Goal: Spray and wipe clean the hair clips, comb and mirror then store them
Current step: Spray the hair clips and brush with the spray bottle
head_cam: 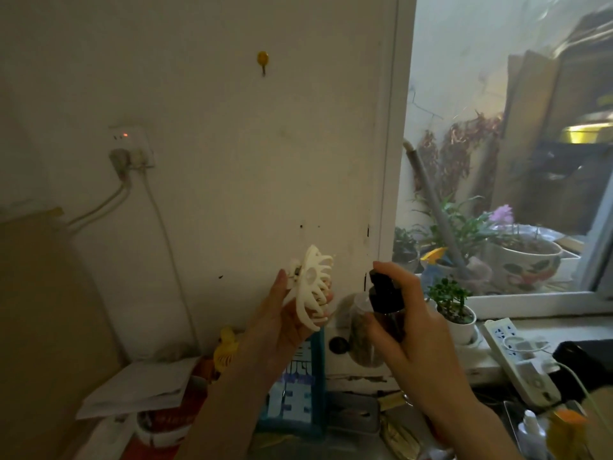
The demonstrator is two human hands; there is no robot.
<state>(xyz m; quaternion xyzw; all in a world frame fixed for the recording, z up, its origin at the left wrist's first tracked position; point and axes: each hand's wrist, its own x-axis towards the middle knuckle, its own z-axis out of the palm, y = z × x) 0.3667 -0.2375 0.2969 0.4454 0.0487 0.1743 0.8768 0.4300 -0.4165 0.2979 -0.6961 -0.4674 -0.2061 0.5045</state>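
The person holds both hands up in front of a pale wall (215,127), beside a window (504,144). The left hand (282,322) grips a cream claw hair clip (313,288), thumb up along the hinge end and fingertips curled round the far side, so the curved teeth fan out toward the right. Just beside it, but not touching, the right hand (414,330) is wrapped round a small dark spray bottle (386,302), the forefinger bent over the black cap and the thumb pressed against the body; the nozzle faces the clip. Behind the bottle stands a clear jar (363,330) with something brown in it, partly hidden by the hand. Below the hands the desk is crowded: a blue printed box (295,393), a metal tin (355,415), a yellow handheld fan (225,351), folded white paper (139,386) lying on a red and white tub (162,426). On the sill to the right sit a small green plant in a white pot (456,313) and a white power strip (517,360). On the wall, a socket (131,149) with plugs and trailing cables, and a yellow hook (262,59) higher up. The comb and mirror I cannot pick out in the dim clutter.
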